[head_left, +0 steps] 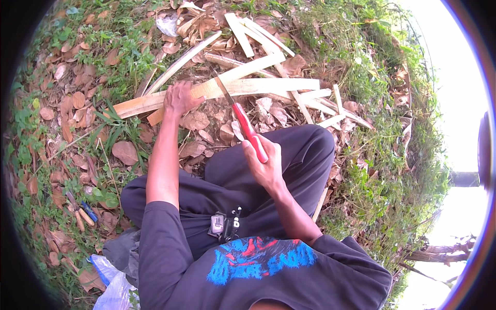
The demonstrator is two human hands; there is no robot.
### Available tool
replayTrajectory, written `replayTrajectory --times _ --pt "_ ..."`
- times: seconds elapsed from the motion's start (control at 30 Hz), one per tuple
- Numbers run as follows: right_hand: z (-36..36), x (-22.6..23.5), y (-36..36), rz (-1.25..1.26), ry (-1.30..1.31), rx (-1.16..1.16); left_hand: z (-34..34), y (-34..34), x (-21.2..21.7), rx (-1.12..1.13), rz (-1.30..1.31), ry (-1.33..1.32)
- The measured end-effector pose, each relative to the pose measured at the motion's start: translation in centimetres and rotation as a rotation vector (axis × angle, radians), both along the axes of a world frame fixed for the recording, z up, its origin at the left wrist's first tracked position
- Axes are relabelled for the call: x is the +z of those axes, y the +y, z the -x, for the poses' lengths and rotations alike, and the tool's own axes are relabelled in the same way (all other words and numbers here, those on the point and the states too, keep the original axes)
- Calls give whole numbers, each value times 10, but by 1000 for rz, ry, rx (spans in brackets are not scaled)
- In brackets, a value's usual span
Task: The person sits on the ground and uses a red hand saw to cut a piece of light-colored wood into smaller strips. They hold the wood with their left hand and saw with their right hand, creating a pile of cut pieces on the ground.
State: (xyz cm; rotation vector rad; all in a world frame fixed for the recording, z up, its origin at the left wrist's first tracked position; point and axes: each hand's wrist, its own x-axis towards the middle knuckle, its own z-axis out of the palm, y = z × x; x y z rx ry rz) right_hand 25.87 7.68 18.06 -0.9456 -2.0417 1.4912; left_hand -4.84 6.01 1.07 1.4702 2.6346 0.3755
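My right hand (pixel 266 160) is wrapped round the red handle of a hand saw (pixel 244 123). Its narrow blade lies across a pale wooden strip (pixel 258 64), which slants up to the right. To the left of the blade, my left hand (pixel 182 98) grips that strip and bears down on it, fingers over the far side and thumb toward the blade. Beneath the strip, crossing it at a low angle, lies a longer wooden plank (pixel 279 85). Whether the blade has cut into the strip cannot be made out.
Several more wood strips (pixel 238 35) lie scattered beyond and to the right on dry leaves and grass. My crossed legs (pixel 305 150) are close below the saw. At the left lie small hand tools (pixel 80 212), with a plastic bag (pixel 116 292) nearer me.
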Motion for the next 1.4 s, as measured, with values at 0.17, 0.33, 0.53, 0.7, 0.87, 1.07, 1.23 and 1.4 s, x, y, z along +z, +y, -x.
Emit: replayTrajectory --times 0.17,0.33,0.53,0.7,0.87,1.07,1.23,1.4 --pt "4 -6 2 -131 -87 29 -2 2 2 -13 17 17" --pt "2 -8 -4 -122 -53 14 2 1 -8 -16 -8 56" --pt "1 -11 -5 -131 -22 8 3 1 -6 -37 43 16" --pt "0 -4 -3 -105 8 6 1 4 -2 -26 53 -3" --pt "2 -5 3 -94 -27 5 2 3 -4 -40 25 16" --pt "-1 -7 2 -83 -10 -5 -3 7 2 -31 89 21" --pt "-11 -10 -2 -95 -93 81 -3 3 4 -18 65 7" --pt "-18 -18 3 -107 -35 64 -1 5 2 -17 42 -4"
